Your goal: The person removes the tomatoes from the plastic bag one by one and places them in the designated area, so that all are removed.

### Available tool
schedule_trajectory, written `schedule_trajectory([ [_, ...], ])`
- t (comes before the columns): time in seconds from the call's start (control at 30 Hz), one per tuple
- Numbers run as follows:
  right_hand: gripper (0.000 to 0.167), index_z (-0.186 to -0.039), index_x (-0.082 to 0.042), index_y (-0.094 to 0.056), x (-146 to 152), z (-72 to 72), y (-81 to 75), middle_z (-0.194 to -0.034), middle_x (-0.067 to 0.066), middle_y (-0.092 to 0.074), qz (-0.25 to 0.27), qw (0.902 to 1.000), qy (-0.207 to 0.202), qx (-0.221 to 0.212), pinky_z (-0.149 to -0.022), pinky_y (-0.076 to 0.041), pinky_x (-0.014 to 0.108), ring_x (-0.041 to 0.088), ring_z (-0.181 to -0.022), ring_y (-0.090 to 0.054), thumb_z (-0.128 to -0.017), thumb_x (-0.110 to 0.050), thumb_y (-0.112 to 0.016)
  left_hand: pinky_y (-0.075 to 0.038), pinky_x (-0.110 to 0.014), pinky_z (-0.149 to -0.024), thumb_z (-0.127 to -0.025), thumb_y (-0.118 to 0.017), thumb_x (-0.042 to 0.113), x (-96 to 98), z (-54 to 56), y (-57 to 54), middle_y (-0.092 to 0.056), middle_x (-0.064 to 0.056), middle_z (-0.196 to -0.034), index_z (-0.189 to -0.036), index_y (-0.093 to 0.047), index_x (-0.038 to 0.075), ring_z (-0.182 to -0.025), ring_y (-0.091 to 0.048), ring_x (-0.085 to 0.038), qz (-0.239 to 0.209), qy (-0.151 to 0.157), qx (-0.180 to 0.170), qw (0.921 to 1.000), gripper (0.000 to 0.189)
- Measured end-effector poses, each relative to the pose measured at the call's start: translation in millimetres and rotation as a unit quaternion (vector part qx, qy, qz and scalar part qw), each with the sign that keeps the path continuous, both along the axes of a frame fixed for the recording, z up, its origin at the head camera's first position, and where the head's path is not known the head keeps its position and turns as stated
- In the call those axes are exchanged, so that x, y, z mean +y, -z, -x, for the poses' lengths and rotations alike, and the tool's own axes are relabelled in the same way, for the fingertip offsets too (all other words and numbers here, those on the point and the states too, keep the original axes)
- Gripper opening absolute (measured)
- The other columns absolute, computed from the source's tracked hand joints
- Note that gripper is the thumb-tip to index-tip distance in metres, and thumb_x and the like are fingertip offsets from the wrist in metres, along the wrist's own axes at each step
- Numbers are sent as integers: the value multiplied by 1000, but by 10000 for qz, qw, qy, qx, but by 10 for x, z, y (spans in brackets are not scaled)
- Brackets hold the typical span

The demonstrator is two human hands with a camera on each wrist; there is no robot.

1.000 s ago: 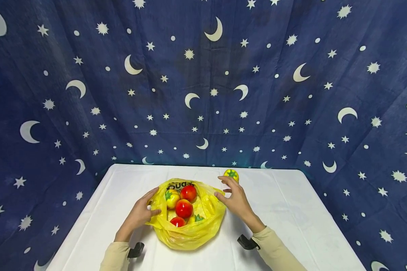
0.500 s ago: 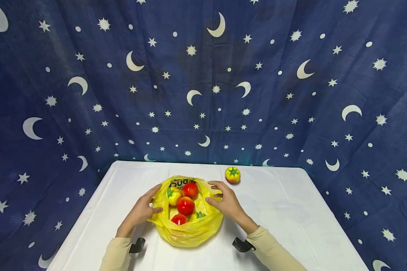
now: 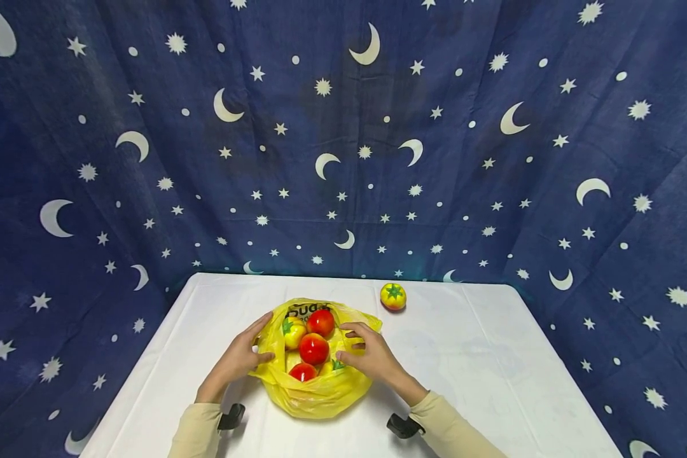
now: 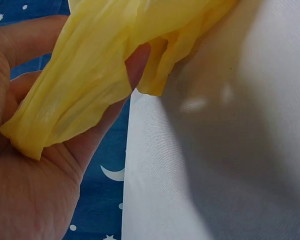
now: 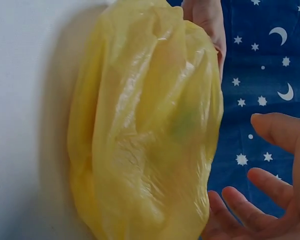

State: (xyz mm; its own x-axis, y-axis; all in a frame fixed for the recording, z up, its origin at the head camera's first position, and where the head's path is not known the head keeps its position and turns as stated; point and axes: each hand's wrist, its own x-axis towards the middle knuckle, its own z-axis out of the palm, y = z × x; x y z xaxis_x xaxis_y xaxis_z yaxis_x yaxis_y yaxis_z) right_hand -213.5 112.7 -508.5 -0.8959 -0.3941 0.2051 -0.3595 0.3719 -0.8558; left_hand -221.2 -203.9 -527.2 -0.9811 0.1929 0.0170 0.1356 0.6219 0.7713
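Note:
A yellow plastic bag [image 3: 320, 401] stands with its mouth open on the white table. Inside lie several red and yellow toy tomatoes, among them a shiny red one [image 3: 314, 348] in the middle and a yellow one with a green top [image 3: 293, 333]. My left hand [image 3: 236, 357] holds the bag's left rim, its thumb over the edge; in the left wrist view a yellow fold of the bag lies across the palm. My right hand [image 3: 372, 356] is over the bag's right side, fingers apart and bent slightly. In the right wrist view those fingers [image 5: 270, 190] hold nothing.
Another toy tomato [image 3: 393, 296], yellow with a green top and red below, sits behind the bag to the right, near the table's back edge. The white-covered table [image 3: 481, 369] meets a dark blue curtain [image 3: 343, 127] with moons and stars.
My right hand has moved left, from near the loose tomato to over the bag's right side. The left hand stays at the left rim. The loose tomato now shows fully.

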Motion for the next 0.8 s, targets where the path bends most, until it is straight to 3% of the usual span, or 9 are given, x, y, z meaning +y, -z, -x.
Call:
schedule_trajectory([
  [0.2,52,-131,-8,-58,-60,3,72,-132,16,-59,-290,9993,77,-217,-96,-55,50,37,-119,-58,-85,-26,-75,-24,-57,-120,-79,-77,4,-2,-6,12,-28,-11,-162,-155,-30,17,-148,-27,-39,26,11,1,10000,90],
  [0.4,58,-133,-10,-58,-115,15,135,-132,12,-61,-924,9954,18,-253,-96,-55,49,33,-118,-59,-82,-30,-78,-24,-58,-119,-79,-77,4,-3,-8,23,-29,-10,-162,-155,-30,18,-148,-27,-39,22,-14,-4,10000,91],
  [0.6,65,-132,-22,-58,-142,-8,129,-134,4,-60,-1588,9866,-209,-318,-96,-55,49,32,-118,-60,-73,-34,-85,-23,-59,-119,-78,-77,4,-2,-9,26,-30,-12,-161,-155,-32,16,-148,-28,-40,35,-39,42,10000,90],
  [0.8,71,-134,-27,-56,-130,-59,139,-135,0,-58,-1929,9804,-318,-232,-98,-53,47,28,-119,-59,-71,-34,-87,-24,-60,-118,-78,-77,4,7,-12,32,-31,-13,-161,-155,-32,17,-147,-29,-41,-26,-45,74,10000,90],
])
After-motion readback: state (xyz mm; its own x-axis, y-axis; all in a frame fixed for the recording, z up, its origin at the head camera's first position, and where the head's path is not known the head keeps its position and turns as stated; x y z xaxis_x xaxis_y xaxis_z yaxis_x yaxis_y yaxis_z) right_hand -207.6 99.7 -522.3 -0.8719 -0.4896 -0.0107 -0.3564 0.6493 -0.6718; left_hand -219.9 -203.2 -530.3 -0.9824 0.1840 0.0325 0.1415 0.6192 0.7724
